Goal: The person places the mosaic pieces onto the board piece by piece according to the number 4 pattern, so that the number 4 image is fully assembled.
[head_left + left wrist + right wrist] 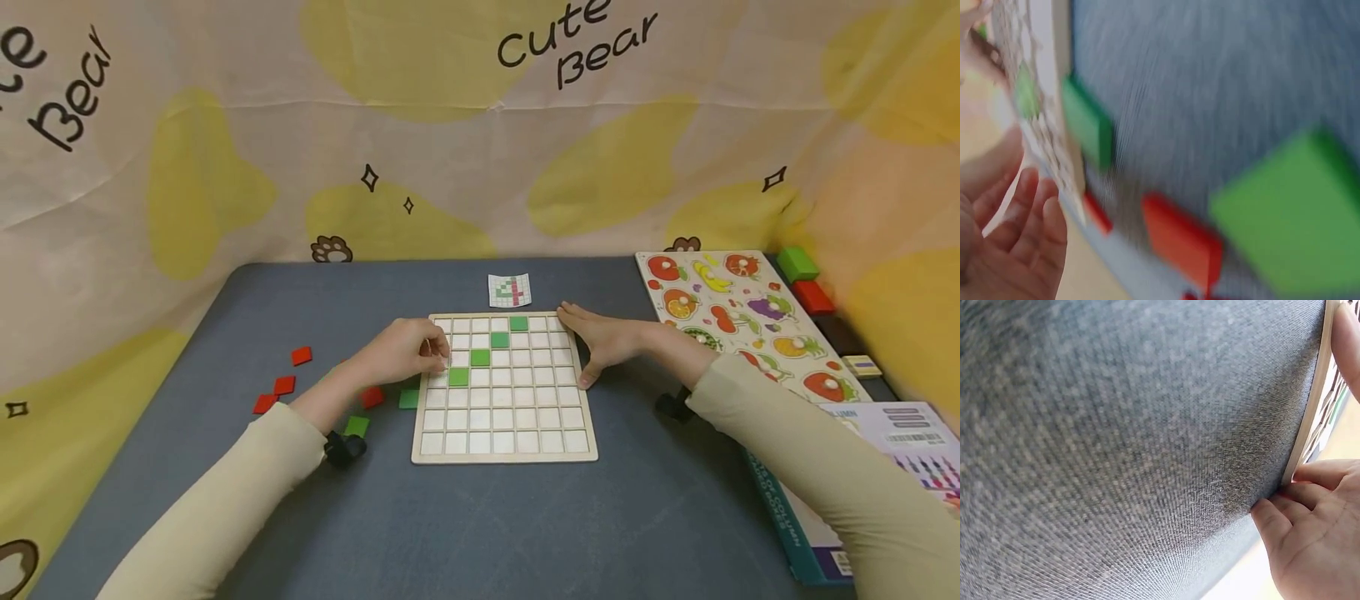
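Left hand [405, 354] curled over the square wooden grid board [504, 450], grip unclear; right hand [600, 343] lies flat against its right edge.

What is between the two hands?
In the head view, the wooden grid board lies between the left hand and the right hand, with four green tiles set in a diagonal.

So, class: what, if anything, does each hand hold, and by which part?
The right hand braces the grid board at its right edge, fingers straight. The left hand curls over the board's left side; any tile held cannot be told.
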### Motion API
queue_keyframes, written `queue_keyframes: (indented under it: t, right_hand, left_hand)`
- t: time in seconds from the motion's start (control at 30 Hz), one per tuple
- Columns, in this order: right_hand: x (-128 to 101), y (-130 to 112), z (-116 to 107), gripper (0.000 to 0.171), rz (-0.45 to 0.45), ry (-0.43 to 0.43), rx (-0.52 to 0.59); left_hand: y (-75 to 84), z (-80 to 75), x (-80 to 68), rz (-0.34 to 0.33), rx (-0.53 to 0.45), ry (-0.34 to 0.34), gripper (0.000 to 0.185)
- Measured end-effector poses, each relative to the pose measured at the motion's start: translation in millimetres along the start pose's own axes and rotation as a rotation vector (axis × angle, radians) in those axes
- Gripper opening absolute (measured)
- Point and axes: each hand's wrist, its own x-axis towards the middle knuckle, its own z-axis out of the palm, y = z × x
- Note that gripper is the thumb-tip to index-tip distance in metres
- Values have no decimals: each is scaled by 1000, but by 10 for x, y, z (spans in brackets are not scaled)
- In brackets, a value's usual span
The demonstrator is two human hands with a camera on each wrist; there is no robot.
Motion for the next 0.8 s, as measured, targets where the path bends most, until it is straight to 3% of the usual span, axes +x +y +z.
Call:
queue_keyframes:
  t: [0.2, 0.37, 0.57, 0.8]
  right_hand:
    - [-1, -3, 0, 127, 3, -1, -7]
    - [0, 3, 1, 127, 5, -2, -4]
    - [-1, 9, 4, 127, 0, 4, 4]
    - [2, 15, 7, 128, 3, 4, 2]
  left_hand:
    - [-150, -201, -162, -37, -50, -110, 17]
    - [-260, -225, -278, -57, -22, -200, 26]
    - [-290, -156, -320, -64, -10, -214, 36]
    - [-280, -103, -311, -50, 12, -208, 29]
